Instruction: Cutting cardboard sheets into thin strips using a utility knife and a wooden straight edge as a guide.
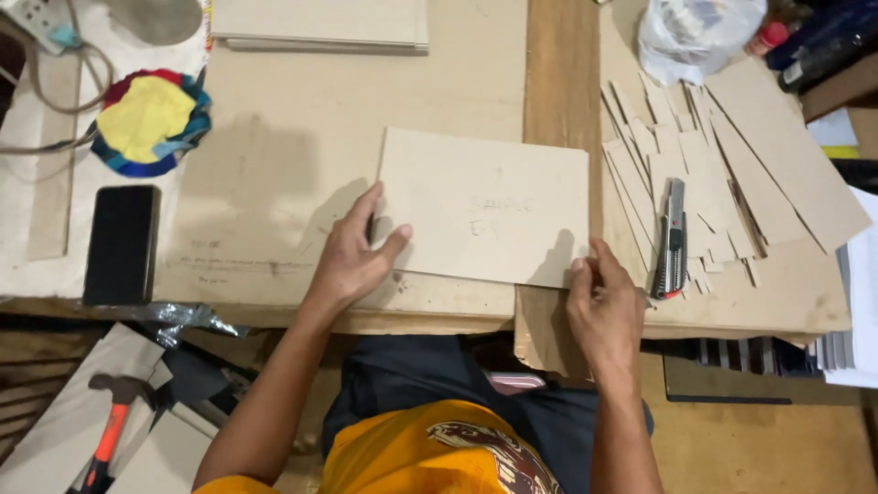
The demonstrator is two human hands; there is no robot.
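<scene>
Both our hands rest on the cardboard sheet (485,206) lying flat on the worktable (274,183): left hand (352,256) with fingers spread at its left edge, right hand (604,306) pinching its near right corner. We judge we are squaring it; next, a firm, steady hold.

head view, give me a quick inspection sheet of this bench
surface: tan board worktop with a wooden strip up the middle.
job's things: rectangular cardboard sheet lying flat.
clutter: cardboard offcuts, utility knife, black phone, coloured cloth pad, white plastic bag.
grippers: left hand open on the sheet's left edge; right hand at its lower right corner.
cables: cord from a power strip at top left.
surroundings: hammer below the bench, left.
</scene>
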